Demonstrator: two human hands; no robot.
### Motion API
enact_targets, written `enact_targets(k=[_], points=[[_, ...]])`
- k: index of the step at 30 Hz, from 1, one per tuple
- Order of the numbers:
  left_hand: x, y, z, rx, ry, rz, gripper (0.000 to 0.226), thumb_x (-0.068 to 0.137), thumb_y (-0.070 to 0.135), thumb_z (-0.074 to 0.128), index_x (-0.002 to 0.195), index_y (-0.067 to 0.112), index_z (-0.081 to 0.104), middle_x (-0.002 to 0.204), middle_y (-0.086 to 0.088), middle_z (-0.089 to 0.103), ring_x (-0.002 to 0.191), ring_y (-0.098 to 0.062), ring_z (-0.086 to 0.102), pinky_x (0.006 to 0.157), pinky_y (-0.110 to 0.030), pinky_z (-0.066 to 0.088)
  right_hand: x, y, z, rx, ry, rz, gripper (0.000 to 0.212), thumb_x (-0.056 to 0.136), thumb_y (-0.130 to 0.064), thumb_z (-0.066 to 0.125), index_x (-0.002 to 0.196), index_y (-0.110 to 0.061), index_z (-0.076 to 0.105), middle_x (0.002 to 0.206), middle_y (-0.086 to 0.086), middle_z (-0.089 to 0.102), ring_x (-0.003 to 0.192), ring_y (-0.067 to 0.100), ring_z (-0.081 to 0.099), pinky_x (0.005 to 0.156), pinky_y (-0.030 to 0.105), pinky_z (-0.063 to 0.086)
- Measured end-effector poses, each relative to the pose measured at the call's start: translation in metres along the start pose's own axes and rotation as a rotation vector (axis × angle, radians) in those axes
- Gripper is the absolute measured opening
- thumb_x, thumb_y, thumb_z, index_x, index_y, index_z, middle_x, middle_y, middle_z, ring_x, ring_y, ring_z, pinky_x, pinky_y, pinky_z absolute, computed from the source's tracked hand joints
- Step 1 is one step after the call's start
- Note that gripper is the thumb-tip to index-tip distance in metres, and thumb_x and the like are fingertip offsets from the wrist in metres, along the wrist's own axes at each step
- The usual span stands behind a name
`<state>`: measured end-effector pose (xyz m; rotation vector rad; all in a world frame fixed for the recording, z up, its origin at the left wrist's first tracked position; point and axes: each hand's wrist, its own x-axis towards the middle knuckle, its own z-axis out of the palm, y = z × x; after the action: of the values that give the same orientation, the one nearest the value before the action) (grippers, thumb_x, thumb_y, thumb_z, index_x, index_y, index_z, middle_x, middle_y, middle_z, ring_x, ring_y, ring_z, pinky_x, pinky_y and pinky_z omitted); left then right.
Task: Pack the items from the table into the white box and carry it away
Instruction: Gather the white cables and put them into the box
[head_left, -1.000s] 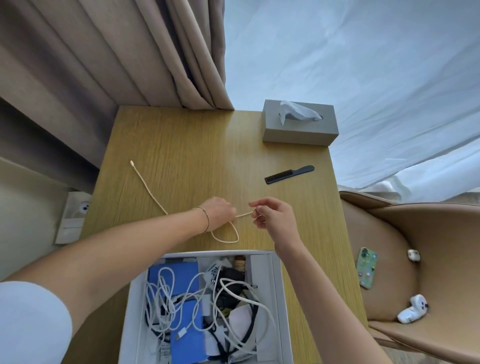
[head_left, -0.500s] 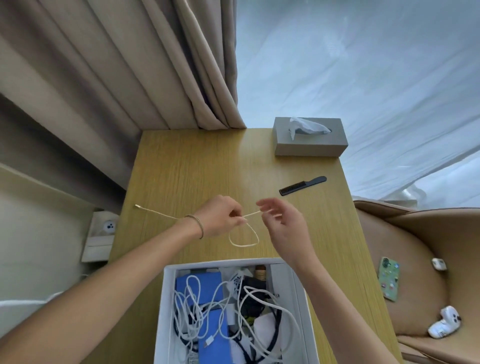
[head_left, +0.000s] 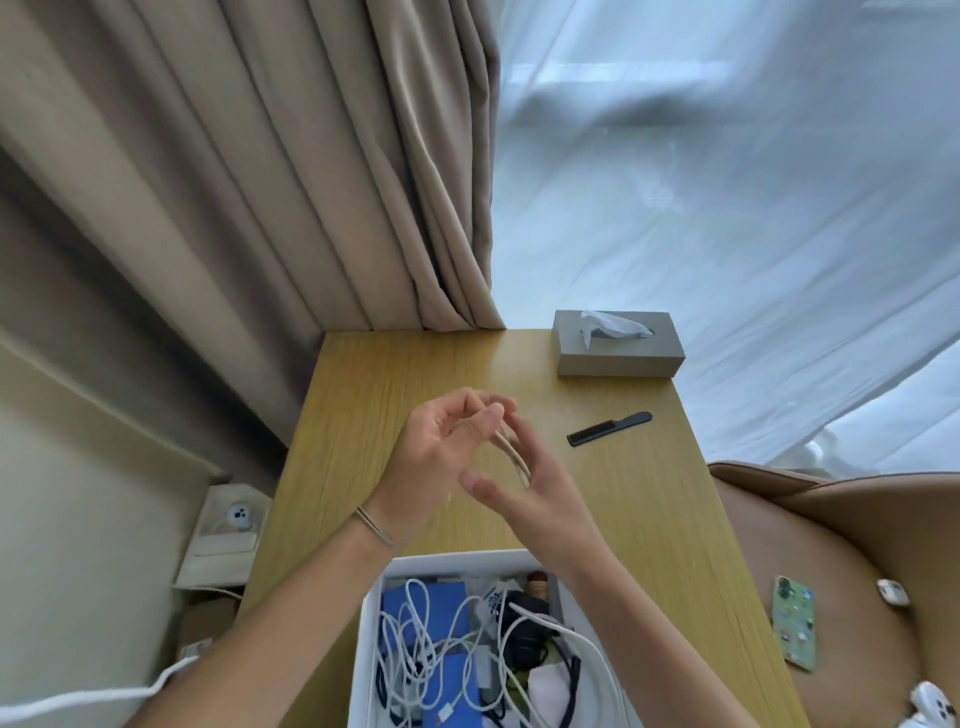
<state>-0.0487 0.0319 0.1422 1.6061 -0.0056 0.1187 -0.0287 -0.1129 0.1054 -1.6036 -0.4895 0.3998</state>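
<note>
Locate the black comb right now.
The black comb lies flat on the wooden table in the head view, right of both hands, nearer than the grey tissue box and near the table's right edge.

Wood, cloth, plastic and card, mostly matt.

Pale wood-grain surface (head_left: 395, 395) with a soft sheen; matt grey tissue box (head_left: 618, 353) with crinkled white paper tissue (head_left: 610, 325); matt black plastic comb (head_left: 609, 429); smooth white card box (head_left: 363, 665) with glossy white plastic-coated cables (head_left: 415, 654) over flat blue packets (head_left: 426, 608); thin cream cord (head_left: 514, 457) of slightly rough, braided look between the hands; heavy beige cloth curtain (head_left: 311, 182) beside sheer white fabric (head_left: 727, 208); smooth tan leather-like chair (head_left: 852, 525) under a glossy green phone case (head_left: 794, 621).
</note>
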Motion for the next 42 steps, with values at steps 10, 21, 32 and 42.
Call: enact_targets(k=[10, 21, 32, 42], points=[[-0.022, 0.060, 0.021, -0.565, 0.175, -0.015, 0.043, 0.090, 0.051, 0.054, 0.092, 0.009, 0.048, 0.073, -0.014, 0.044, 0.058, -0.023, 0.053, 0.043, -0.026, 0.045, -0.006, -0.034, 0.007, 0.293, -0.144, -0.002, 0.023, 0.093, -0.026, 0.068, 0.114, -0.017, 0.070, 0.091, 0.013, 0.074, 0.079, 0.022, 0.071, 0.086, 0.038, 0.056], [-0.013, 0.067, -0.031, -0.057, 0.400, 0.206, 0.024, 0.104, 0.036, 0.039, 0.089, 0.034, 0.058, 0.055, 0.006, 0.041, 0.044, -0.008, 0.027, 0.039, -0.018, 0.025, -0.023, -0.040, -0.026, 0.146, -0.194, 0.103, 0.030, 0.102, -0.025, 0.056, 0.075, -0.019, 0.064, 0.054, -0.014, 0.041, 0.049, 0.009, 0.038, 0.062, 0.026, 0.044], [-0.025, 0.027, -0.048, 0.062, 0.393, 0.030, 0.039, 0.107, 0.035, 0.035, 0.094, 0.018, 0.068, 0.073, -0.003, 0.051, 0.042, -0.002, 0.028, 0.036, -0.017, 0.023, -0.038, -0.042, -0.076, 0.221, 0.052, 0.055, 0.030, 0.099, -0.031, 0.055, 0.077, -0.013, 0.065, 0.053, -0.008, 0.032, 0.051, 0.014, 0.031, 0.064, 0.027, 0.049], [-0.056, 0.003, 0.039, -0.114, 0.153, -0.189, 0.070, 0.083, 0.074, 0.045, 0.103, 0.011, 0.068, 0.056, 0.008, 0.038, 0.048, -0.007, 0.028, 0.043, -0.022, 0.024, -0.046, -0.044, -0.014, -0.022, -0.116, -0.111, 0.024, 0.100, -0.014, 0.058, 0.085, 0.001, 0.070, 0.066, -0.012, 0.063, 0.056, 0.005, 0.047, 0.056, 0.019, 0.040]])
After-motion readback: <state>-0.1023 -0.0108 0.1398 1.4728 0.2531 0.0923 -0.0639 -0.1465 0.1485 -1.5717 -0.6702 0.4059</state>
